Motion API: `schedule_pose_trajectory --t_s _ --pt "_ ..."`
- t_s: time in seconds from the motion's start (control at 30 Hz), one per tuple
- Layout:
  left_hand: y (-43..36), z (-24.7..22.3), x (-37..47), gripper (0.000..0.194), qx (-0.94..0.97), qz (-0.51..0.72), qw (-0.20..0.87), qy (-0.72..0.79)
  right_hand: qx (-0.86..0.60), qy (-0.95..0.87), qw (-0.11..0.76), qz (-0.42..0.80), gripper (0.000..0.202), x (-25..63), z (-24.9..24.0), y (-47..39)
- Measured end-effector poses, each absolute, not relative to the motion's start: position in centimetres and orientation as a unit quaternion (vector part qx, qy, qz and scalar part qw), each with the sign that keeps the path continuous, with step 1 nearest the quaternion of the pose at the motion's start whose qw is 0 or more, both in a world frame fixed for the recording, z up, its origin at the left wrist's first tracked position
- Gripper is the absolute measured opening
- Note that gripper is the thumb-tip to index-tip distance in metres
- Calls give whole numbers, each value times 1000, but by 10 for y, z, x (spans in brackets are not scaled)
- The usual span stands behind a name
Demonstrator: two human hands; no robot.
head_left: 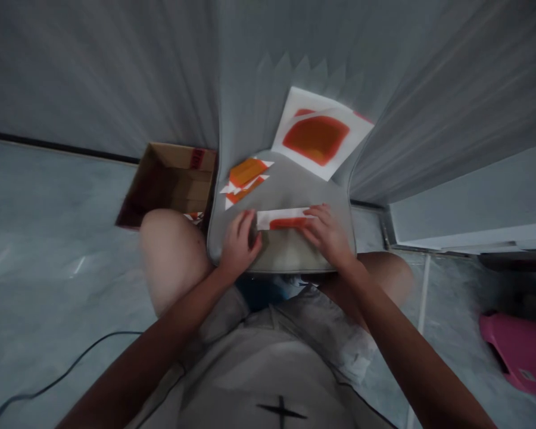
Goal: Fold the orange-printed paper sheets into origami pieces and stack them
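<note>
Grey seat (290, 253) beneath, left hand (240, 243) curves open; right hand (330, 235) overlaps paper strip (279, 219), grip unclear.

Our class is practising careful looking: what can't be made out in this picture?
All in the head view:
- Right end of the paper strip: hidden by the right hand.
- Near side of the cardboard box: hidden by the left knee.
- Pink object: cut off by the right edge.
- Red label: lettering blurred, too small.

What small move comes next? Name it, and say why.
I'd bring the left hand's fingertips onto the left end of the paper strip, to steady it. The right hand covers part of the other end, while the left fingers are beside theirs; whether they touch it is unclear.
</note>
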State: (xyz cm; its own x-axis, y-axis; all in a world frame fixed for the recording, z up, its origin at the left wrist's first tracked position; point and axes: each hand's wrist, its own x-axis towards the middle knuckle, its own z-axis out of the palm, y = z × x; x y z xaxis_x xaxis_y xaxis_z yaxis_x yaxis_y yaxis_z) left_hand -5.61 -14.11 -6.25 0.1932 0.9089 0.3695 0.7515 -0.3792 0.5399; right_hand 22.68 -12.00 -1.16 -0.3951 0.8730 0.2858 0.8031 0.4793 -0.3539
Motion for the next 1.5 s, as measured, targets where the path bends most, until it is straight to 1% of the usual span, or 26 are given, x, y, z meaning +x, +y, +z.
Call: schedule_pose_trajectory --t_s 0.1,0.17,0.33,0.43,0.53,0.67,0.73,0.8,0.87,1.0,1.13,1.27,1.5 --pt "-147 -63 -63 46 826 291 106 471 -478 -847 213 94 28 227 -17 -152" --pt "-149 -64 -65 39 866 255 106 417 -460 -853 219 111 29 231 -29 -168" --pt "-144 -66 -67 32 891 230 119 372 -478 -827 253 154 36 244 -57 -185" --pt "-138 -62 -68 30 895 215 140 364 -489 -812 255 191 35 246 -60 -185" --pt "-134 -55 -68 28 888 209 171 373 -496 -794 278 213 33 243 -56 -182" --pt "-127 -45 -55 32 855 221 199 426 -541 -751 302 228 39 235 -51 -170" --pt "-126 -41 -46 32 839 217 174 467 -567 -737 296 218 41 230 -49 -162" --pt "-127 -38 -38 36 841 210 127 482 -584 -737 276 199 37 227 -47 -154" --pt "-131 -36 -32 38 868 196 91 447 -585 -749 253 182 33 226 -46 -150" --pt "-146 -40 -28 41 919 167 69 350 -573 -777 226 133 32 225 -46 -154" --pt "-157 -50 -30 45 920 160 75 349 -567 -792 218 65 36 216 -45 -177" --pt "-159 -57 -31 48 919 160 88 350 -554 -805 199 64 47 199 -51 -200" --pt "-161 -57 -29 48 915 180 43 358 -571 -788 228 30 53 186 -74 -214"
